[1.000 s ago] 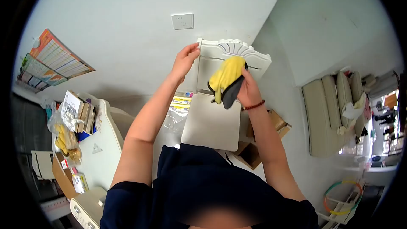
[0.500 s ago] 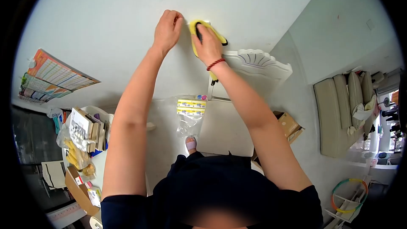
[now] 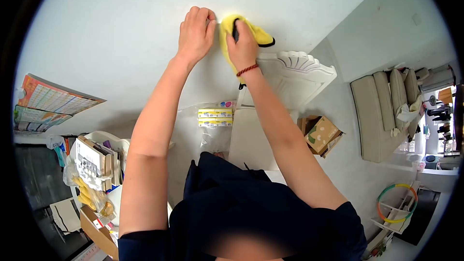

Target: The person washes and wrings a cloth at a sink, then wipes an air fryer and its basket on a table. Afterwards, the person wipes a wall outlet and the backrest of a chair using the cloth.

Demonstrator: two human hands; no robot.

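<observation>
My right hand (image 3: 243,47), with a red beaded bracelet at the wrist, presses a yellow cloth (image 3: 261,36) with black edging and a grey side against the white wall (image 3: 145,29). The cloth covers most of the wall socket. Just left of it, my left hand (image 3: 195,34) is at the wall with its fingers bent; whether its fingertips hold anything is too small to tell. Below the cloth stands a white chair, its carved backrest (image 3: 295,77) near the wall and its pale seat (image 3: 251,137) partly behind my right forearm.
Yellow-and-white packs (image 3: 215,117) in clear plastic lie left of the chair, an open cardboard box (image 3: 324,135) right of it. Books (image 3: 94,159) and bananas (image 3: 86,195) are on a table at left. A calendar (image 3: 58,99) hangs on the wall. A sofa (image 3: 374,116) stands at right.
The cloth and my right hand moved from over the chair up to the wall socket. My left hand left the backrest's top corner and rose to the wall. The view has shifted slightly.
</observation>
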